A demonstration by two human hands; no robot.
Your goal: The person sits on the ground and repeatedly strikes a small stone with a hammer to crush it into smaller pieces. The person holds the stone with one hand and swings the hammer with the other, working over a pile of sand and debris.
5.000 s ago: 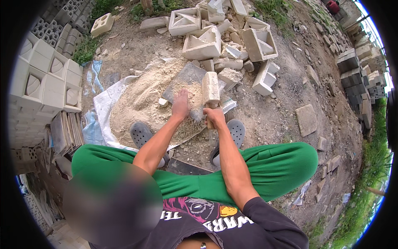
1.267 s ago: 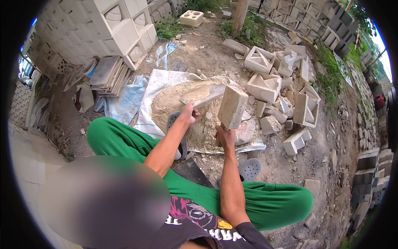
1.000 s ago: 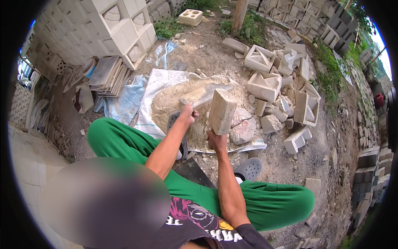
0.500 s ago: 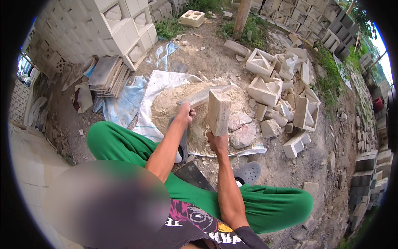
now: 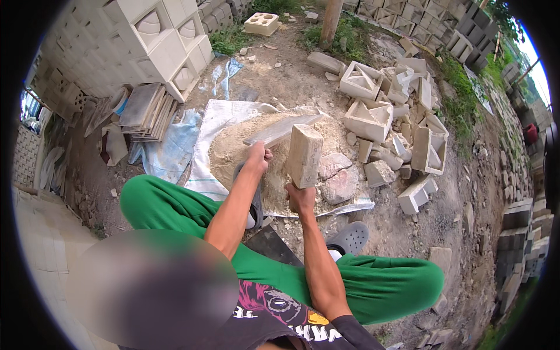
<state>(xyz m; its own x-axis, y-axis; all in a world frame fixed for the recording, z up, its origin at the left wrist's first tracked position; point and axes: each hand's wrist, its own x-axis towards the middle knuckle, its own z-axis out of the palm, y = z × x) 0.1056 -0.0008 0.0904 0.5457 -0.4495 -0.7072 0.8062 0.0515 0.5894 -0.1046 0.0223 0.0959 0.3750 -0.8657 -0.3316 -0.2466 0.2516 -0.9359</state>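
My left hand (image 5: 258, 158) is closed round the near end of a flat, greyish wooden board (image 5: 282, 131), which slants over the pale crushed material (image 5: 227, 143). In my right hand (image 5: 301, 198) is a thick, block-headed wooden mallet (image 5: 305, 156), held by its low end with the block pointing away from me. The block stands just right of the board and hides part of it. A cracked pinkish stone (image 5: 339, 182) lies to the mallet's right. Pale material and stone both rest on a white woven sheet (image 5: 205, 122).
Broken pale hollow blocks (image 5: 368, 120) are heaped at the right. Stacked blocks form a wall (image 5: 166, 55) at the far left, with a pile of flat boards (image 5: 142, 108) before it. Blue plastic (image 5: 169, 149) lies beside the sheet. A wooden post (image 5: 331, 23) stands at the back.
The view has shifted slightly. Both hands keep their holds, and the mallet and board stay in nearly the same place, the mallet tilted a little differently.
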